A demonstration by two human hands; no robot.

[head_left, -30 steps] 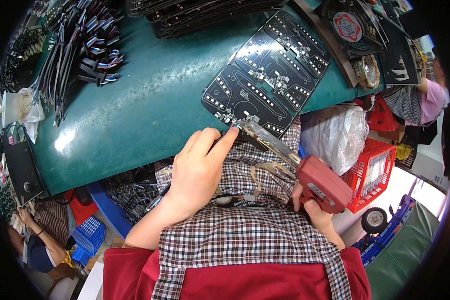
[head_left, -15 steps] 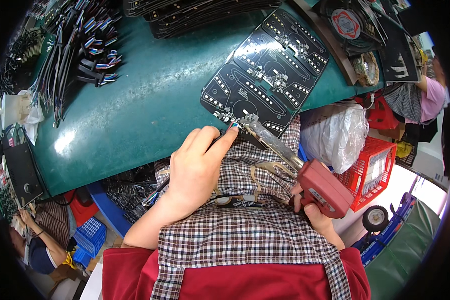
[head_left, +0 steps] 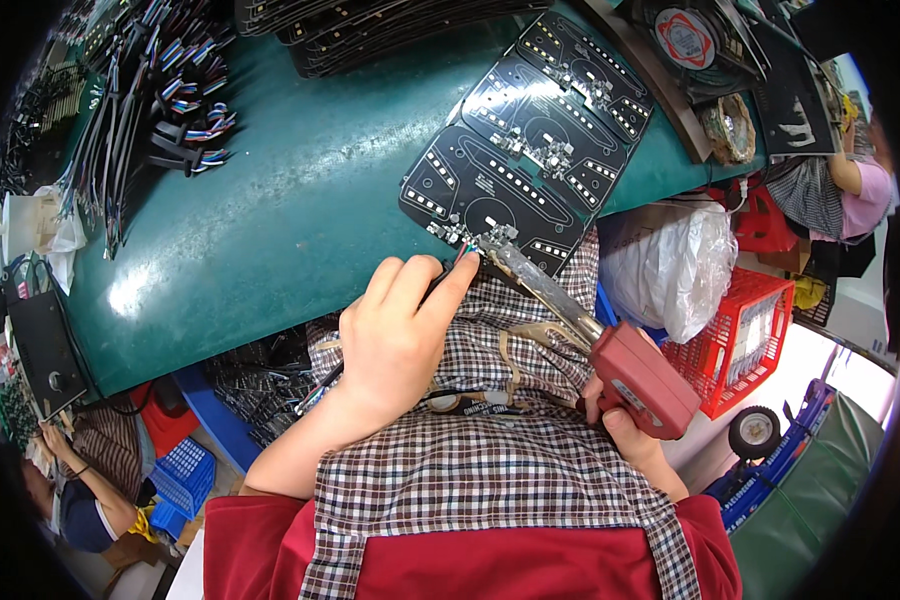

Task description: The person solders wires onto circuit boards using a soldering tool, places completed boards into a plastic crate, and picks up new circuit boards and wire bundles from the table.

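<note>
My left hand (head_left: 395, 335) pinches a black cable (head_left: 436, 284) with thin coloured wire ends at the near edge of a black circuit board panel (head_left: 490, 165). The panel carries white LEDs and clusters of small parts and lies at a slant on the green table. My right hand (head_left: 625, 428) grips a red soldering gun (head_left: 646, 380) from below. Its long metal barrel points up and left, and the tip reaches the board's edge beside the wire ends. My left fingertips partly cover the wires, so the exact contact is too small to make out.
Bundles of black cables (head_left: 130, 120) lie on the green table (head_left: 260, 200) at far left. Stacked black boards (head_left: 370, 35) stand at the back. A fan (head_left: 688, 42) and a round sponge-like pad (head_left: 727, 130) are at right. Below sit a red crate (head_left: 735, 345) and a plastic bag (head_left: 670, 265).
The soldering gun's body has shifted very slightly left and down, with its tip still at the board's edge. My left hand keeps its pinch on the cable almost unmoved.
</note>
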